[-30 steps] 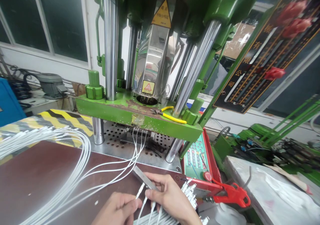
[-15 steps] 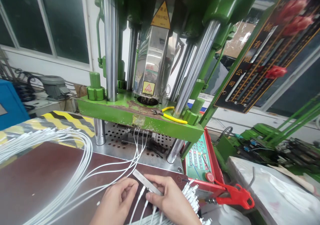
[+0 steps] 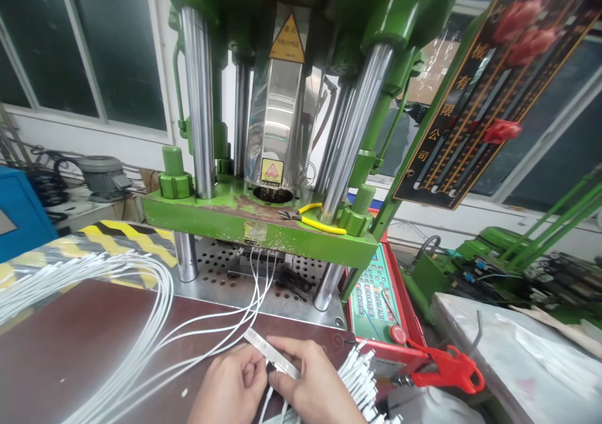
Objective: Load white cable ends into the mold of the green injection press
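We hold a flat metal bar [image 3: 270,352] low over the brown counter [image 3: 70,330]; its long axis runs from upper left to lower right. Our right hand [image 3: 314,387] pinches its lower end, our left hand [image 3: 232,385] closes on a white cable [image 3: 264,402] beneath it.

The left hand [image 3: 235,383] has closed in against the metal strip [image 3: 271,353].

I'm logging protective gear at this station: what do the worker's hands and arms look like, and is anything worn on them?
Both the left hand and the right hand are bare: no gloves, rings or watch visible. No sleeve shows at either wrist before the frame's edge; the forearms are out of view.
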Tool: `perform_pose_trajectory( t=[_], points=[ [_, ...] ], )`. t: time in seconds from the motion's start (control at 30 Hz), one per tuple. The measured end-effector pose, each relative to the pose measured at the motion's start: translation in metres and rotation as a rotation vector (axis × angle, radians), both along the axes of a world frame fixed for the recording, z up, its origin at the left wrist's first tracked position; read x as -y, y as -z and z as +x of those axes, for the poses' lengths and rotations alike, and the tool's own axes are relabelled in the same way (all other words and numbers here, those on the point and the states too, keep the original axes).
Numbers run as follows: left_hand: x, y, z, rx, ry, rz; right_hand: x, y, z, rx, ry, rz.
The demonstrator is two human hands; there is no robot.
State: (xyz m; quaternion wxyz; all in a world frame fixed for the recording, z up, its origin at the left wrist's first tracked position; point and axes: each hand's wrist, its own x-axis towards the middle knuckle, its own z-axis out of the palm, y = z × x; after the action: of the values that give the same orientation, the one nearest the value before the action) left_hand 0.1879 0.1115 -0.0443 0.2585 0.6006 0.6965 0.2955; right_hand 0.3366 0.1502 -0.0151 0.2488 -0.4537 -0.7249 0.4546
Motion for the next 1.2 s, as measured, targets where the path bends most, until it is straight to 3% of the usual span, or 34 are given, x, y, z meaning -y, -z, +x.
perform_pose_trajectory(
  t=[0.2, 0.43, 0.5, 0.6, 0.7, 0.77, 0.87, 0.97, 1.1, 1.2],
  points=[
    [0.002, -0.005, 0.003, -0.139, -0.003, 0.024, 0.000, -0.002, -0.002, -0.021, -0.009, 0.017],
    [-0.002, 0.011, -0.011, -0.396, 0.274, 0.378, -0.001, 0.002, 0.004, -0.154, -0.074, -0.032],
    [-0.006, 0.002, -0.020, -0.445, 0.268, 0.523, -0.001, 0.003, 0.008, -0.101, -0.031, -0.030],
    [-0.013, -0.024, -0.039, -0.402, 0.120, 0.595, 0.000, 0.008, 0.013, 0.008, 0.042, -0.034],
    [-0.013, -0.048, -0.057, -0.221, -0.016, 0.383, -0.003, 0.015, 0.013, 0.013, 0.053, -0.073],
    [-0.009, -0.053, -0.063, -0.115, -0.049, 0.253, -0.007, 0.018, 0.012, -0.022, 0.044, -0.091],
    [-0.002, -0.045, -0.065, -0.030, 0.059, 0.126, -0.014, 0.020, 0.012, -0.069, 0.015, -0.103],
    [-0.002, -0.032, -0.063, -0.141, 0.087, 0.036, -0.021, 0.018, 0.016, -0.047, 0.034, -0.101],
    [-0.014, -0.014, -0.061, -0.422, 0.024, 0.162, -0.025, 0.009, 0.023, -0.028, -0.014, -0.077],
    [-0.026, -0.002, -0.059, -0.464, 0.073, 0.160, -0.024, 0.007, 0.021, 0.053, -0.005, 0.000]
  ],
)
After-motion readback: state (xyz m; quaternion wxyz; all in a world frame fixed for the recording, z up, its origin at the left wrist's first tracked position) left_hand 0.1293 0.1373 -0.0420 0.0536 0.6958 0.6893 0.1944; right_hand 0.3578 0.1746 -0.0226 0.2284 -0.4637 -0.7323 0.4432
